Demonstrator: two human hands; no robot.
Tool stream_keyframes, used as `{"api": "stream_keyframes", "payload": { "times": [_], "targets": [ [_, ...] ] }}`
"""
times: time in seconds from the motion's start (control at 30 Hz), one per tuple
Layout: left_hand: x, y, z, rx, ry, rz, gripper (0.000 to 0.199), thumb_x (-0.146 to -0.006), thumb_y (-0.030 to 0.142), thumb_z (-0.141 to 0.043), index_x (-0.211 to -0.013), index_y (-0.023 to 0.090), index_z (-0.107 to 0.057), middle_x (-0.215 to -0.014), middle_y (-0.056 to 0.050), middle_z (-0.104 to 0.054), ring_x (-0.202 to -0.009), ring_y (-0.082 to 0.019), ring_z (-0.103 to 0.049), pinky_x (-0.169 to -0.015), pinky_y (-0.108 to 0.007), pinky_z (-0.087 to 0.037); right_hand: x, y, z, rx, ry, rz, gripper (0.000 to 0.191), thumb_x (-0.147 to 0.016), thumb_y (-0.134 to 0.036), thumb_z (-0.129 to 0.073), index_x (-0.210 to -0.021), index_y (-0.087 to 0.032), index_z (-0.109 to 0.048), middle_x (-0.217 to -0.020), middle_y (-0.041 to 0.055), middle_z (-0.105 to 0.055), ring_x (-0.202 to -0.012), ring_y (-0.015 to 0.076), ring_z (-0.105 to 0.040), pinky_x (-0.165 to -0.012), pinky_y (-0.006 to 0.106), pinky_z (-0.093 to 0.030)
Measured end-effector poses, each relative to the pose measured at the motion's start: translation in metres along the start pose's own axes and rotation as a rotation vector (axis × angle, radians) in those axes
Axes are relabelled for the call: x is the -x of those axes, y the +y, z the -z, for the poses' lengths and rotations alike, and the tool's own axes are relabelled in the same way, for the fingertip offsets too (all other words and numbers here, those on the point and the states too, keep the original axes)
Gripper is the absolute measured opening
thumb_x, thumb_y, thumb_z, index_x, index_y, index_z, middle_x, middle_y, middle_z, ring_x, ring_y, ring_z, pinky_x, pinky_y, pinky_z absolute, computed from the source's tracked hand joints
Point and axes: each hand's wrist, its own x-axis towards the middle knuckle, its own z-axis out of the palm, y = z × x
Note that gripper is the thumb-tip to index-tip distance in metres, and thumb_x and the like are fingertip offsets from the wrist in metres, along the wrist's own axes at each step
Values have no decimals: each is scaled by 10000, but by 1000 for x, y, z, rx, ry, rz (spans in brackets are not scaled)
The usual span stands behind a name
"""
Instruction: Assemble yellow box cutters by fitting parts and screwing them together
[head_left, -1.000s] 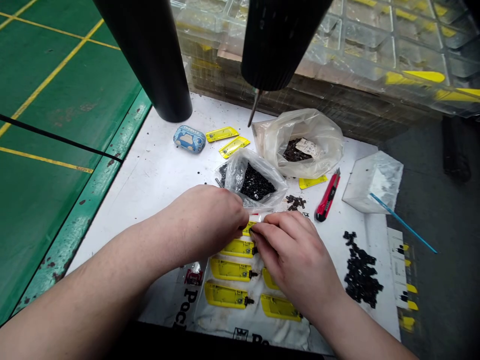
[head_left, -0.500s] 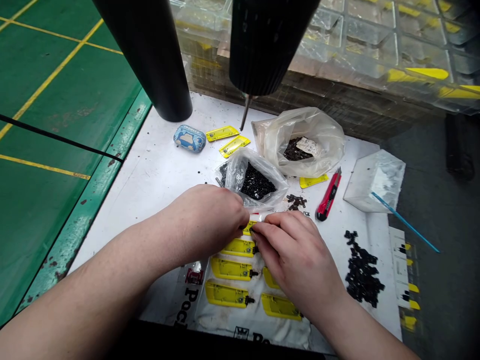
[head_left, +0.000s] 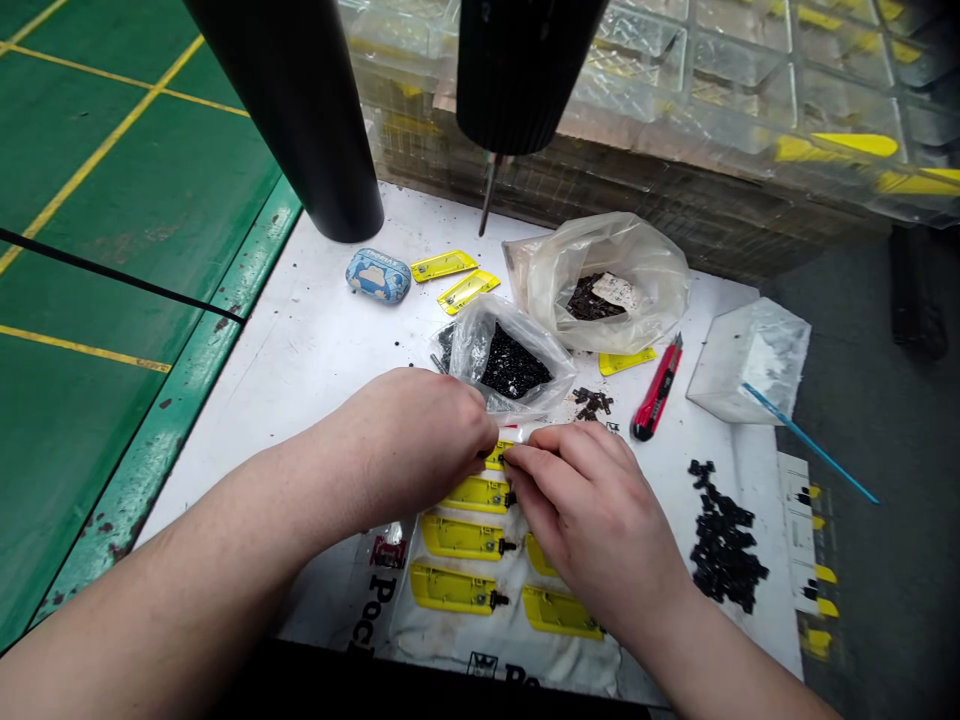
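Between my hands, at the top of a column, lies a small yellow plastic shell [head_left: 496, 458], mostly covered by fingers. My left hand [head_left: 427, 432] is curled closed at its left side, fingertips turned down and hidden. The thumb and forefinger of my right hand [head_left: 592, 500] are closed at the shell's right end, where a dark bit shows. Below sit more yellow shells [head_left: 454, 538] in rows on a white printed bag [head_left: 427, 640], several with black tips at their right ends. Part of the right column is under my right hand.
Ahead are a bag of black bits [head_left: 514, 362], a larger bag of dark parts [head_left: 596, 298] and a red cutter [head_left: 658, 390]. A black electric screwdriver [head_left: 517, 80] hangs above, beside a black cylinder [head_left: 300, 120]. At right lie black parts [head_left: 724, 540] and a translucent container [head_left: 742, 365].
The hanging screwdriver has shifted slightly up and left in view. Both hands stay at the same shell with almost no visible movement.
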Motion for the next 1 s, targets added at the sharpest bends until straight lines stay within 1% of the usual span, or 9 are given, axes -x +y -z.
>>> {"api": "stream_keyframes", "payload": {
  "times": [0.23, 0.33, 0.47, 0.6, 0.8, 1.0],
  "targets": [
    [-1, 3, 3, -26, -45, 11, 173, -988, 287, -696, -868, 241, -812, -884, -27, -773, -675, -172, -636, -590, -313, -338, -1, -1, 2, -7, 4, -3, 138, -1035, -159, -715, -1150, -169, -790, -1085, 82, -758, -1011, 254, -637, -934, 449, -555],
    [0, 3, 2, -29, -43, -2, 176, -996, 298, -693, -874, 258, -814, -885, -14, -771, -688, -177, -641, -585, -323, -309, 0, -2, 5, -13, 5, -7, 134, -1036, -166, -717, -1150, -168, -788, -1094, 82, -754, -1023, 257, -634, -938, 454, -548],
    [2, 1, -1, 15, 1, -43, 166, -981, 285, -725, -837, 273, -805, -835, 12, -743, -687, -163, -637, -589, -321, -309, 1, -1, 8, -12, 14, -12, 131, -1038, -177, -719, -1148, -170, -791, -1081, 77, -748, -1018, 253, -626, -938, 449, -539],
    [4, -3, -4, 58, 43, -91, 153, -986, 277, -732, -883, 320, -836, -802, 34, -726, -677, -146, -629, -588, -310, -313, 0, 2, 10, 1, 24, -26, 137, -1059, -186, -686, -1139, -176, -796, -1073, 72, -746, -1016, 251, -625, -938, 451, -535],
    [5, -8, -14, 41, 144, -139, 137, -946, 261, -779, -955, 364, -867, -784, 43, -724, -643, -135, -630, -565, -306, -287, 0, 6, 14, -5, 39, -45, 152, -1070, -191, -662, -1122, -166, -803, -1072, 79, -749, -1029, 256, -635, -949, 455, -543],
    [5, -10, -22, 39, 207, -187, 143, -959, 259, -769, -977, 360, -869, -802, 45, -739, -625, -127, -624, -564, -314, -285, 1, 7, 16, -34, 32, -64, 166, -1075, -203, -647, -1096, -168, -808, -1071, 79, -751, -1033, 261, -635, -961, 462, -540]
  ]
}}
